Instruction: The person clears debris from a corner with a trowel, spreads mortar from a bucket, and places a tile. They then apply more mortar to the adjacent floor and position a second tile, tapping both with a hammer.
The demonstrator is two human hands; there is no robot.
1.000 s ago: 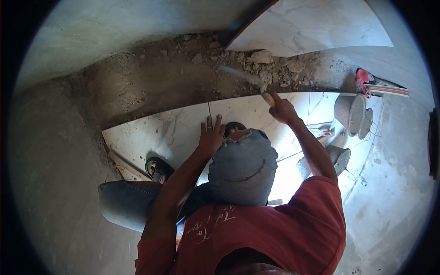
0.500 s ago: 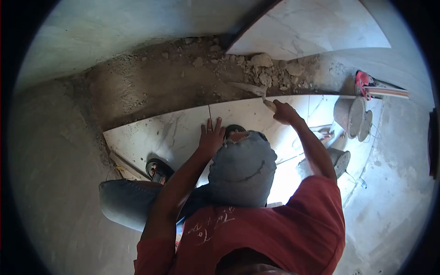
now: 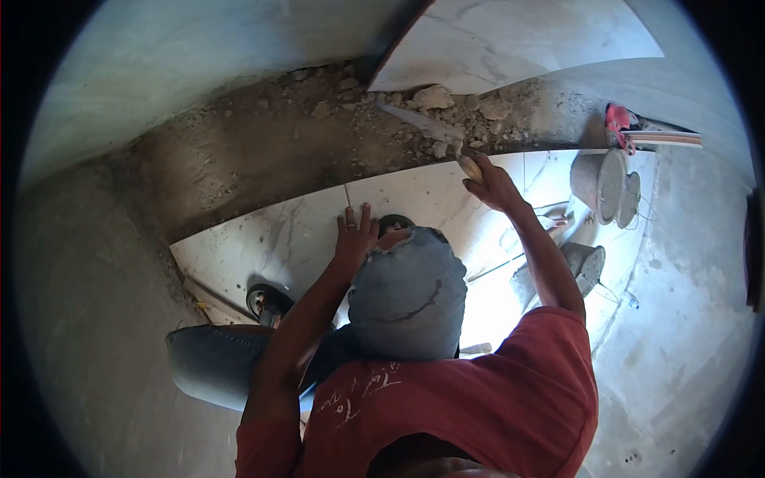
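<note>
Right of center, the right hand is closed around the wooden handle of a trowel, whose blade extends over the dirt strip at upper center, near the rubble. At center, the left hand lies open and empty, fingers spread on the marbled tiles. Buckets stand at the right.

**Left hand spread, right hand clenched**

The left forearm slanted forward and inward, the palm facing down and the fingers parted. The right forearm angled forward and inward too, the right hand curled into a grip farther forward than the left.
</note>
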